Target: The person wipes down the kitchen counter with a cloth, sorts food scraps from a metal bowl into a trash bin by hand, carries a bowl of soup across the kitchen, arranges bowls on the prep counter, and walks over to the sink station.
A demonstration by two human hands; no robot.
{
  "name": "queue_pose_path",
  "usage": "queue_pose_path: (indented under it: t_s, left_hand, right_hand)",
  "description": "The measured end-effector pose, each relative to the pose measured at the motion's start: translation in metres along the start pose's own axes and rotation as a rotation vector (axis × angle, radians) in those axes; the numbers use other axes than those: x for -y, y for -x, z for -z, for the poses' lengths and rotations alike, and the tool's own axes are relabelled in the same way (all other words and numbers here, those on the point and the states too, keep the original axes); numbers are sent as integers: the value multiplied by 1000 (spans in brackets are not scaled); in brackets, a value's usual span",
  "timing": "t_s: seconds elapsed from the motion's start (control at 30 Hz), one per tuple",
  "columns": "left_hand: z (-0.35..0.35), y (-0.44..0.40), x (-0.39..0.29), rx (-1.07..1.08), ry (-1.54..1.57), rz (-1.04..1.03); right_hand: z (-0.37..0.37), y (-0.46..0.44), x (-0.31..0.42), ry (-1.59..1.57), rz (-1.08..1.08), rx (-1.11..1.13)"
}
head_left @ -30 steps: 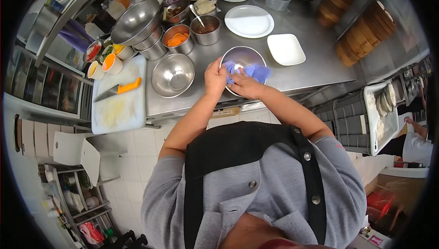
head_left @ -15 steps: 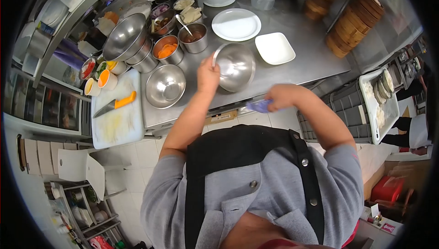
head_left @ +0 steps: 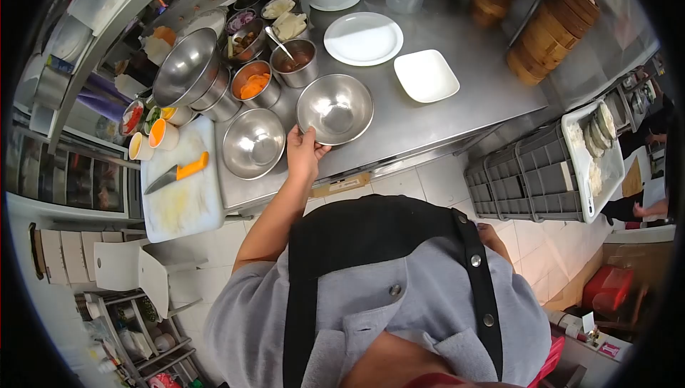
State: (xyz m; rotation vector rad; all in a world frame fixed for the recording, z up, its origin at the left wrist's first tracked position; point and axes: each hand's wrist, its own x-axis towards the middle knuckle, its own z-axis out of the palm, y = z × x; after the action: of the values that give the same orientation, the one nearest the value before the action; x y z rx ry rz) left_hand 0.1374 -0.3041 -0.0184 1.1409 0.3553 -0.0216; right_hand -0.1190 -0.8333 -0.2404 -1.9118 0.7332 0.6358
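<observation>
My left hand (head_left: 305, 151) pinches the near rim of an upright steel bowl (head_left: 335, 108), thumb at the inside edge and fingers under it. The bowl looks bare inside. Just left of my wrist, a second steel bowl (head_left: 252, 144) sits on the steel counter. Behind the two bowls are a metal pot of orange slices (head_left: 255, 85) and a metal pot of brown sauce (head_left: 294, 63) with a spoon in it. Only a piece of my right forearm (head_left: 494, 242) shows beside the apron; the right hand is hidden behind my body.
A cutting board (head_left: 182, 202) with an orange-handled knife (head_left: 189, 165) lies at the left. Farther back are an oval white plate (head_left: 363, 38) and a square white dish (head_left: 427, 75). Bamboo steamers (head_left: 553, 28) stand at the back right, and grey crates (head_left: 524, 177) beside the counter.
My left hand has brought the bowl down and leftward, from tilted to upright. My right hand, which held a purple cloth, has drawn back out of sight, and the cloth is no longer visible.
</observation>
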Motion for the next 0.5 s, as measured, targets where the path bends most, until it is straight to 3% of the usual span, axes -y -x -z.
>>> queue_pose_path:
  t_s: [0.03,0.1,0.2,0.3,0.43,0.5]
  left_hand:
    - [2,7,-2,-2,-10,6]
    - [-7,14,-6,-53,35,35]
    - [-4,14,-5,-70,113,49]
    - [5,18,-6,-88,173,56]
    - [12,28,-16,-71,165,55]
    - [22,26,-13,-47,161,55]
  right_hand:
    - [-3,10,0,-6,-8,7]
    - [7,37,30,497,-156,-170]
    - [13,14,31,211,27,-316]
    - [39,47,141,-161,90,-225]
    - [79,110,285,-69,397,-252]
    - [111,115,322,-168,527,-199]
